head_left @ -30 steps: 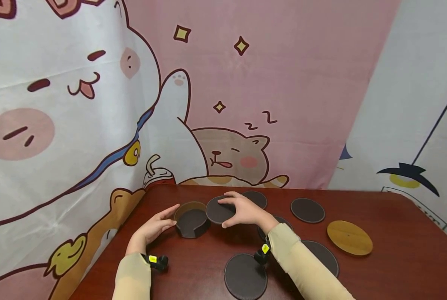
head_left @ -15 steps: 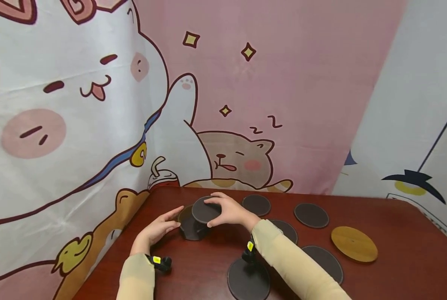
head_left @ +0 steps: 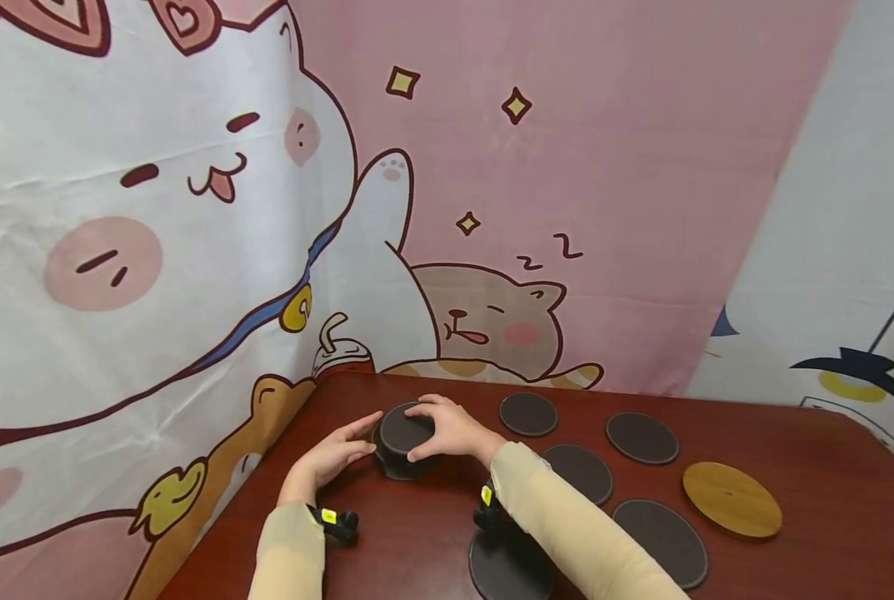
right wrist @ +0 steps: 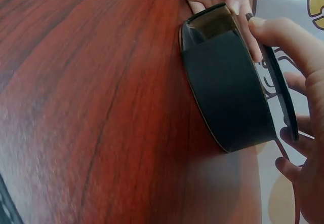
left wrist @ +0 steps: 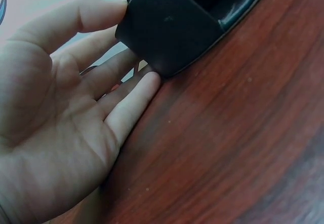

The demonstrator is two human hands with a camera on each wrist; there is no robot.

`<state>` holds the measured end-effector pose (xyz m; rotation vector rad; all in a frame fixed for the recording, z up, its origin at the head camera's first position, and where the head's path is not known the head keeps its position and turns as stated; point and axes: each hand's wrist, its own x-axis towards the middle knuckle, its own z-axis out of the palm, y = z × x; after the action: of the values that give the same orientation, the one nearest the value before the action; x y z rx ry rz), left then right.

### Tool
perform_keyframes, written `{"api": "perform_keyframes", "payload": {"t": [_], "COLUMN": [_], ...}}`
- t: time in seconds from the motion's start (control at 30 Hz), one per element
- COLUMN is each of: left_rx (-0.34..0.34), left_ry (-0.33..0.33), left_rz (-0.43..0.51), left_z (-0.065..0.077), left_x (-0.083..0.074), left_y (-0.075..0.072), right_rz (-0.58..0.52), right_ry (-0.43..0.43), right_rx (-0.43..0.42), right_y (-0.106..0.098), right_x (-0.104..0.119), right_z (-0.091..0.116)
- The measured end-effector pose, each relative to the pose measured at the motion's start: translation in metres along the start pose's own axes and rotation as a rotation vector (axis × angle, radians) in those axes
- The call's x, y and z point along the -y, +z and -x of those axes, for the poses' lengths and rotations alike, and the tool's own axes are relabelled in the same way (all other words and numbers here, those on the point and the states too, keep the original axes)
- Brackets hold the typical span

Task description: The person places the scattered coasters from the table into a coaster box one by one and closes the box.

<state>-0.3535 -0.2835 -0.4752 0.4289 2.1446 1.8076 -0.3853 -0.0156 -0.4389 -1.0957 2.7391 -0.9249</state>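
A dark round coaster [head_left: 405,428] is pinched at its edges by my right hand [head_left: 452,430]. It hangs close over a round dark coaster holder [right wrist: 228,95] with a brown inner wall, which stands on the table. In the right wrist view the coaster lies roughly parallel to the holder's open top, with a narrow gap between them. My left hand [head_left: 336,455] touches the holder's outer side with thumb and fingertips, the fingers nearly straight. The left wrist view shows the thumb at the upper edge of the wall and the little finger low beside the table.
Several dark round coasters lie flat to the right, one [head_left: 528,414] at the back and another [head_left: 660,543] nearer. A tan wooden-looking disc [head_left: 731,499] lies at far right. My right forearm partly covers the near coaster [head_left: 510,567]. A cartoon-printed cloth [head_left: 626,208] hangs behind the table.
My right hand has carried the coaster leftward until it overlaps the holder in the head view. The left hand stays at the holder's side. The head view has shifted slightly.
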Motion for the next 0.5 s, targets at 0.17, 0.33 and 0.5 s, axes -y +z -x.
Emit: {"api": "perform_keyframes", "payload": {"t": [0.17,0.33,0.5], "left_rx": [0.000,0.007,0.012], "left_ry": [-0.003,0.003,0.010], "left_rz": [-0.010,0.009,0.027], "left_z": [0.001,0.001,0.000], "left_x": [0.001,0.002,0.002], "left_y": [-0.001,-0.001,-0.001], "right_rz": [0.020,0.058,0.071], "right_ry": [0.017,0.031,0.039], "right_rx": [0.009,0.007,0.001], "right_y": [0.008,0.013,0.017], "right_x": [0.004,0.007,0.007], "right_z": [-0.003,-0.005,-0.006]}}
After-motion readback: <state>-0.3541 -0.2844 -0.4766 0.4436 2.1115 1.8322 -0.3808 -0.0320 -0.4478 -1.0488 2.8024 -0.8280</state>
